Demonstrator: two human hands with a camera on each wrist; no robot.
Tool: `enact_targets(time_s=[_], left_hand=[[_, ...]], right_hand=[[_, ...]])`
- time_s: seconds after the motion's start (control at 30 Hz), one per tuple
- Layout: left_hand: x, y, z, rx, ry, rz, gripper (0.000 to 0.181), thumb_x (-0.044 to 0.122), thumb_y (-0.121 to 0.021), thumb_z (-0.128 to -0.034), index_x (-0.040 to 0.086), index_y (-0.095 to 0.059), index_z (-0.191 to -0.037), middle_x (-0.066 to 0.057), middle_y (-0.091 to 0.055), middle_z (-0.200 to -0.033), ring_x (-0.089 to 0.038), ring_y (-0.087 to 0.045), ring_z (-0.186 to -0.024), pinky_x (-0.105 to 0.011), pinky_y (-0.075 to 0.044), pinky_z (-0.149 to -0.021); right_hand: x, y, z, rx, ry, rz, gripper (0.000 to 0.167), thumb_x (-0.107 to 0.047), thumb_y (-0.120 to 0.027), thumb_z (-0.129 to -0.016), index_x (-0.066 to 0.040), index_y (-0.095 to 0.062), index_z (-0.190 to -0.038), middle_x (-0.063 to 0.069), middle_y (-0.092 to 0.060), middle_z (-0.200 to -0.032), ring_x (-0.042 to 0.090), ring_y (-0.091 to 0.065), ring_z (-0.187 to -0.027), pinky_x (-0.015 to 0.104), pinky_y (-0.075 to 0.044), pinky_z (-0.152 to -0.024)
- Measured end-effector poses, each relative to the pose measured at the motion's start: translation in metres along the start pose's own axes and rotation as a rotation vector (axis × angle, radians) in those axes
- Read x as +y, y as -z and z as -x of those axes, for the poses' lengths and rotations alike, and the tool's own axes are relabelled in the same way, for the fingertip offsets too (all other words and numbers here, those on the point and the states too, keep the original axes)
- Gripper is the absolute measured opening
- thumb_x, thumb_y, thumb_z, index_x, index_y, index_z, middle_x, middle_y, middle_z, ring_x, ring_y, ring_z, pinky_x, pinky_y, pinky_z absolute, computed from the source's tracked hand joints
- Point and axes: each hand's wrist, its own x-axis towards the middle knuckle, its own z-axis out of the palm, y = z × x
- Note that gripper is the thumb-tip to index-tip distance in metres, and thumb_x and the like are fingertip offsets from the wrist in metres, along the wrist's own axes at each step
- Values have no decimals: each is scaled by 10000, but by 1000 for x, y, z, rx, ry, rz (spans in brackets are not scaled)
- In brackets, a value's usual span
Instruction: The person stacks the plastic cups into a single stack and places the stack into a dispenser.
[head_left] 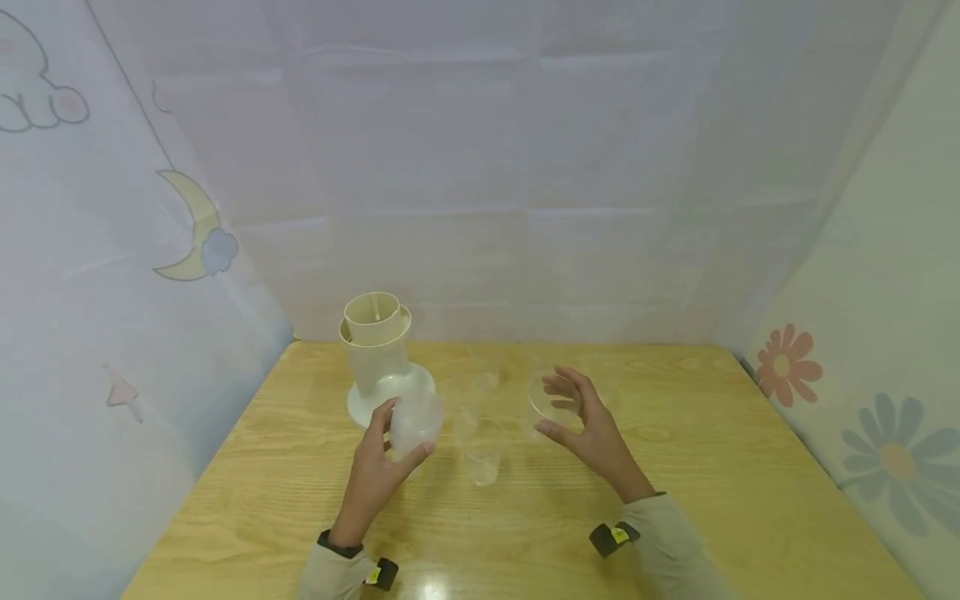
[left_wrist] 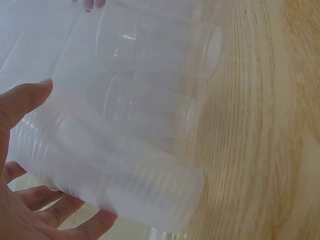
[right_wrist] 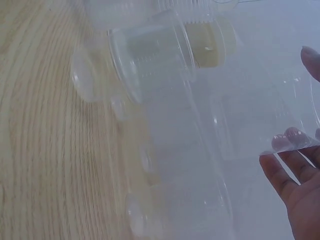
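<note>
My left hand grips a nested stack of clear plastic cups, its thumb and fingers round the rim end; the stack tilts over the wooden table. My right hand holds a single clear plastic cup near its rim, thumb on one side and fingers on the other. Between the hands, a clear cup stands upright on the table, with several more clear cups standing behind it. Their outlines are faint, and some overlap in the right wrist view.
A white cylindrical stand with a round base and two ring-like openings on top is at the table's back left. The wooden table meets a pale sheet wall at the back, with printed sheets on both sides.
</note>
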Motion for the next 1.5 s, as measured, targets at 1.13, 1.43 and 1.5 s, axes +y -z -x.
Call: enact_targets(time_s=[1.13,1.43,1.5], left_hand=[[2,-1,1,-3,-5,-13,770,276,-829,-838,139,-412,-1469,-189,-570,-1312,-331,-556,-1171,-575,-482,-923],[4,-2,1,3,2,-23,787,286,-838,-825,133,-412,-1470,-189,-570,-1322,-338,-547,-1191,-593,-480,-923],[5,-2,2,4,2,-25,790,284,-840,-822,130,-412,-1468,-189,-571,-1319,-339,-548,-1188,-595,-479,-921]], right_hand=[[-18,-27,-39,12,89,-113,789,141,-721,-823,91,-284,-1478,329,-476,-1389,481,-479,-1240,590,-436,-967],[-26,-38,-53,-10,134,-131,791,144,-733,-812,97,-292,-1467,322,-494,-1369,478,-489,-1233,596,-444,-968],[-27,-40,-55,-16,138,-140,792,141,-735,-814,94,-290,-1469,330,-490,-1370,482,-486,-1237,604,-439,-971]])
